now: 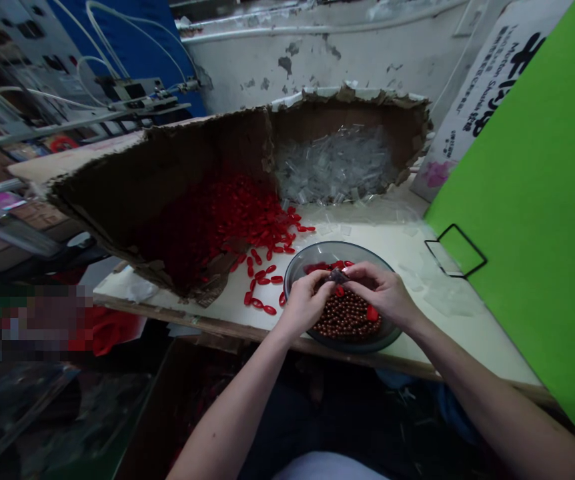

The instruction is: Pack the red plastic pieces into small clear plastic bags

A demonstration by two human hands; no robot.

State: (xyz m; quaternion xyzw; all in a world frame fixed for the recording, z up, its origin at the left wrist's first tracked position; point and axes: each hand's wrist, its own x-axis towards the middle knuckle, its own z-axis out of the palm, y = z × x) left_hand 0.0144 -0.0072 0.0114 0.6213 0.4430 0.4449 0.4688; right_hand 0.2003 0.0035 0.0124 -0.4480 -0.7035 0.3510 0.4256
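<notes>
My left hand and my right hand meet above a grey bowl. Fingertips of both pinch a small dark piece, too small to tell its kind. A bit of red shows just under it. Inside the bowl lie strings of shiny brown beads, with red pieces on and behind them. Left of the bowl, several loose red oval pieces are scattered on the white tabletop.
A torn cardboard box behind holds a heap of red pieces and a pile of clear plastic pieces. On the right stand a bright green panel with a black wire loop and a printed white carton. Machinery is at upper left.
</notes>
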